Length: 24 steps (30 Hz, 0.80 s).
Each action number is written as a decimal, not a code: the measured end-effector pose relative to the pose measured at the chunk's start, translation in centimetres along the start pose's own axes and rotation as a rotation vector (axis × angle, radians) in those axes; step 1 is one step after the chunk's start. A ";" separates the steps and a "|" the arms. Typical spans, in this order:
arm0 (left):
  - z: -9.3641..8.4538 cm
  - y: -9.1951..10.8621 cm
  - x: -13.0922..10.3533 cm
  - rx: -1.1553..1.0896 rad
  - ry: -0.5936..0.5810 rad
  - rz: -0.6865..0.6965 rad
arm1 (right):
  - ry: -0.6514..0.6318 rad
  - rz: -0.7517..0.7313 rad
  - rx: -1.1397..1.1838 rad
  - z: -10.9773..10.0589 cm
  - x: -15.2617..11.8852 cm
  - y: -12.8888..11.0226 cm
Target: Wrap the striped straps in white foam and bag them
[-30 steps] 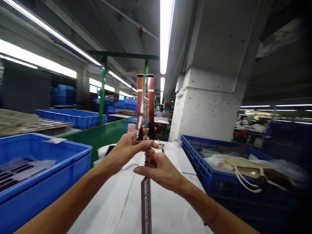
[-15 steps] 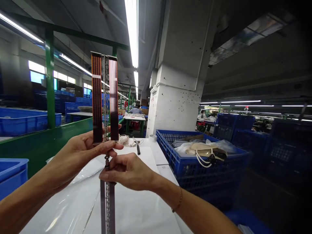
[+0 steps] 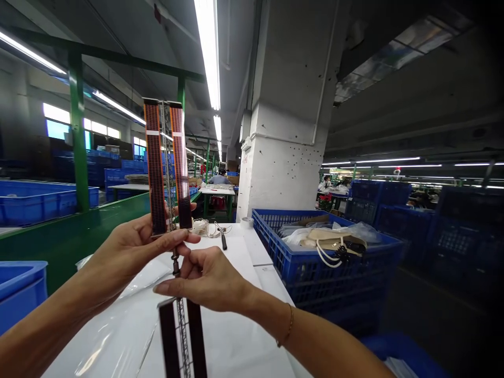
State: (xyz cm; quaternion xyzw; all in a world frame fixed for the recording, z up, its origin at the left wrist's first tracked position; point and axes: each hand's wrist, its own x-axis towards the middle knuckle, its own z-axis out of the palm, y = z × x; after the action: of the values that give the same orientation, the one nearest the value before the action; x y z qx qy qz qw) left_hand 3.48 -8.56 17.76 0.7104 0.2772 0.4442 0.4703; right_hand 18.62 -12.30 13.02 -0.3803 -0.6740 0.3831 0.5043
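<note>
An upright model piece with two long orange-and-black gridded panels [image 3: 153,168] and a lattice rod between them rises above my left hand [image 3: 147,244], whose fingers and thumb grip its lower end. Beneath it, my right hand [image 3: 208,278] pinches the top of a similar piece with two dark panels [image 3: 170,336] and a lattice rod, which hangs down over the white table [image 3: 232,336]. Between my hands shows a small metal joint [image 3: 175,262]. Whether the two pieces are fastened there cannot be made out.
Clear plastic sheeting [image 3: 106,325] covers the table's left part. Farther back lie a dark-handled tool [image 3: 223,240] and a tape roll [image 3: 247,223]. A blue crate [image 3: 334,268] with bags stands at right, a blue bin [image 3: 23,289] at left. A pillar [image 3: 283,173] rises behind.
The upper panels have turned and tilted slightly, with their top lower and a little left. The lower panels have turned and swung so their bottom end lies farther right. Both hands keep their hold.
</note>
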 end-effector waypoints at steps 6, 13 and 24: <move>0.2 -0.2 0.0 -0.020 -0.017 -0.030 | -0.118 -0.064 0.069 -0.4 -0.4 0.1; 1.1 0.1 -0.3 -0.052 -0.042 -0.048 | 0.034 -0.011 -0.072 -0.6 -1.0 0.0; 1.8 0.4 -0.4 -0.073 -0.055 -0.053 | 0.033 0.011 -0.014 -1.0 -1.5 0.7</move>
State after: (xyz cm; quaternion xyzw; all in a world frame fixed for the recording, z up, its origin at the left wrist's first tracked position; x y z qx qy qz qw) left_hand 4.92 -9.76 17.65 0.6971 0.2664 0.4217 0.5149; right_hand 20.00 -13.19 12.07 -0.3938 -0.6660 0.3750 0.5107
